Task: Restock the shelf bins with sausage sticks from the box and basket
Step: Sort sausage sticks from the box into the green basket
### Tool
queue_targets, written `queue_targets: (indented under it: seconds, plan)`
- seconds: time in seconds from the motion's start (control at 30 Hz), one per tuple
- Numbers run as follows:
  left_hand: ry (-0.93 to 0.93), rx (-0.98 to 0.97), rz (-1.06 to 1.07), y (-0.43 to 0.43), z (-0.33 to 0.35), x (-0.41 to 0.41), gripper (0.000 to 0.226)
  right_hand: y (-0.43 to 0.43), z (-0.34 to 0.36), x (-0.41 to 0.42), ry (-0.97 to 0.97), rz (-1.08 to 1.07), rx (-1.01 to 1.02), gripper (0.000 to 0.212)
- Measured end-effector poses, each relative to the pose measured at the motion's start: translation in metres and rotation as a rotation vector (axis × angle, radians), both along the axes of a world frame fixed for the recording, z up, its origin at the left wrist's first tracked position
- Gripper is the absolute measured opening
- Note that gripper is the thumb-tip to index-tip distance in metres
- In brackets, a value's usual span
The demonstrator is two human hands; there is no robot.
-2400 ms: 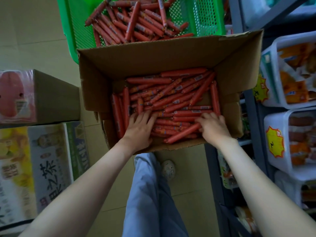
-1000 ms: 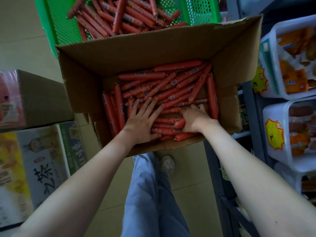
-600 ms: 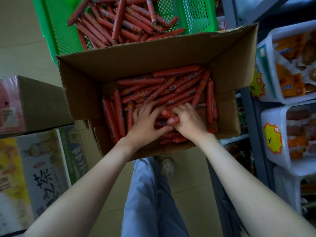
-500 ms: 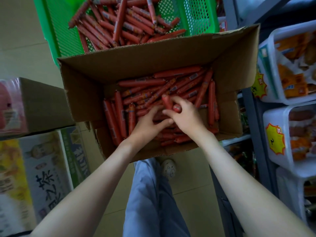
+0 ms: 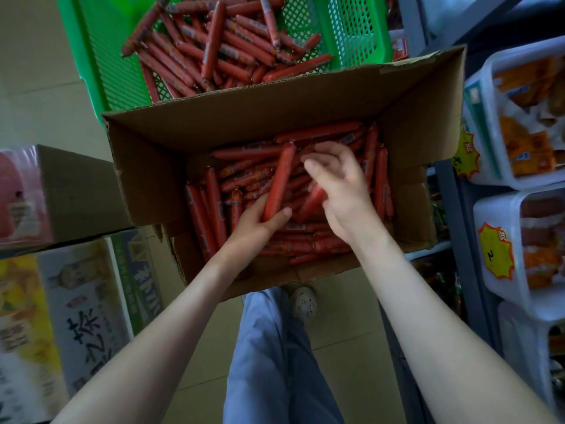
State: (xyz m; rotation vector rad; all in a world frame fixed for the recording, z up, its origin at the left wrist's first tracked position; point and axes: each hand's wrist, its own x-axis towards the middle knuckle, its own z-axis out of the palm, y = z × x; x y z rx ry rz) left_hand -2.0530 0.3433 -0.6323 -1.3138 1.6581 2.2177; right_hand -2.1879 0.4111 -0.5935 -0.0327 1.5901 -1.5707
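An open cardboard box (image 5: 159, 166) in front of me holds many red sausage sticks (image 5: 379, 175). Behind it a green mesh basket (image 5: 101, 56) holds several more sausage sticks (image 5: 232, 47). My left hand (image 5: 260, 221) grips one sausage stick (image 5: 279, 180) by its lower end, raised above the pile and pointing away from me. My right hand (image 5: 342, 188) hovers beside it over the box with fingers spread; a blurred sausage stick (image 5: 313, 200) shows under its palm, and I cannot tell whether the hand holds it. White shelf bins (image 5: 489, 96) stand at the right.
A lower white shelf bin (image 5: 495, 240) with a yellow price tag sits on the grey shelf rack (image 5: 458, 209) at the right. Stacked cartons (image 5: 76, 191) stand on the floor at the left. My legs and one shoe (image 5: 304, 302) are below the box.
Both hands came together in the pile and lifted out of it. My left hand now holds one stick raised, and my right hand has opened its fingers above the box.
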Motion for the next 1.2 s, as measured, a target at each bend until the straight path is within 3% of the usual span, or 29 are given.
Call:
queue_targets:
  seconds: [0.13,0.23,0.27,0.37,0.4,0.47,0.57,0.77,0.9,1.03,1.2]
  plan:
    - [0.034,0.089,-0.125,-0.006,0.001,0.002,0.047,-0.011,0.01,0.0,-0.169,-0.072,-0.16,0.005]
    - [-0.084,-0.04,-0.196,-0.008,-0.001,-0.002,0.044,-0.003,-0.005,0.001,-0.171,-0.101,-0.075,0.024]
    - [-0.165,-0.136,-0.238,-0.009,-0.003,-0.004,0.047,0.005,-0.013,0.0,-0.068,-0.06,0.049,0.028]
    - [-0.441,-0.483,-0.393,-0.01,-0.006,0.001,0.057,0.034,-0.041,-0.015,0.519,0.169,0.695,0.046]
    - [-0.475,-0.557,-0.389,-0.01,-0.01,0.005,0.059,0.044,-0.048,-0.021,0.621,0.229,0.871,0.058]
    - [-0.503,-0.669,-0.359,-0.008,-0.012,0.01,0.06,0.059,-0.059,-0.029,0.581,0.279,1.041,0.078]
    - [-0.604,-0.793,-0.345,-0.002,-0.01,0.01,0.059,0.071,-0.07,-0.036,0.522,0.324,1.088,0.088]
    - [-0.642,-1.187,-0.405,-0.005,-0.027,0.023,0.072,0.064,-0.073,-0.054,0.398,0.286,1.102,0.076]
    - [-0.394,-1.297,-0.507,0.008,-0.02,0.002,0.069,0.062,-0.069,-0.041,0.393,0.404,0.896,0.093]
    - [-0.139,-1.377,-0.733,0.023,-0.022,-0.03,0.056,0.064,-0.069,-0.028,0.578,0.554,0.942,0.057]
    - [-0.208,-1.382,-0.785,0.026,-0.032,-0.046,0.067,0.072,-0.071,-0.037,0.544,0.31,1.133,0.065]
